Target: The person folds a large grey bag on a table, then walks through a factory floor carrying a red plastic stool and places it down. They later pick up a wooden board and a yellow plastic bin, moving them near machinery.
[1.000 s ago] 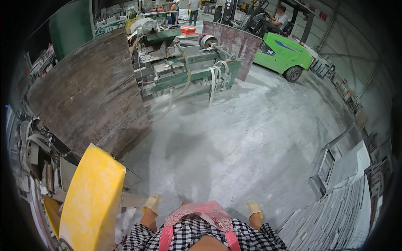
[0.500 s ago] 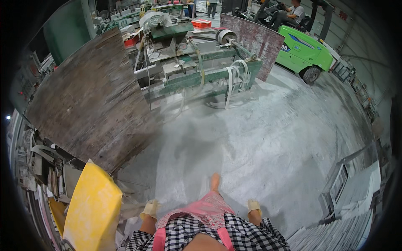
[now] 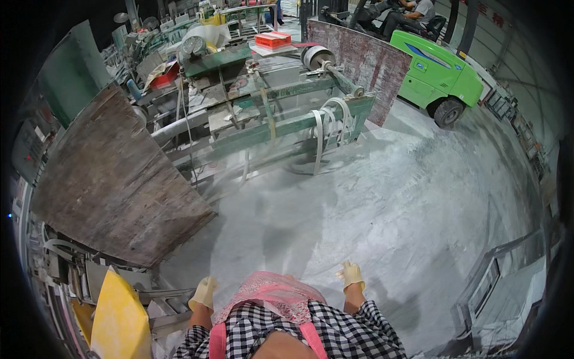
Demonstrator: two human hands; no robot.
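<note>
Left grip (image 3: 203, 292): pale-gloved, at 7 o'clock, above the floor (image 3: 406, 227). Nothing visible in hold; cannot tell whether fingers together or apart.

Right grip (image 3: 351, 274): gloved alike, at 5 o'clock. Nothing visible in hold; finger closure equally unclear.

Yellow body (image 3: 122, 317): scuffed, at 8 o'clock, nearest to the hand at 7 but seemingly apart. Possible fault: bumped elbow or snagged checked sleeve, owing to closeness and to the bar (image 3: 164, 293) between.

Floor: pale, dusty-looking. Possible fault: slip, from loose powder underfoot.

Brown board (image 3: 113, 185): large, at 9 o'clock, support not visible. Possible fault: toppling, if poorly braced and knocked.

White hoses (image 3: 320, 143): looped off the green machine frame (image 3: 275, 128), toward 1 o'clock. Possible fault: caught foot, from passing too close.

Green forklift (image 3: 436, 75): at 2 o'clock, driver aboard. Possible fault: collision, from crossing its path with sightlines partly cut by the reddish board (image 3: 359, 63).
</note>
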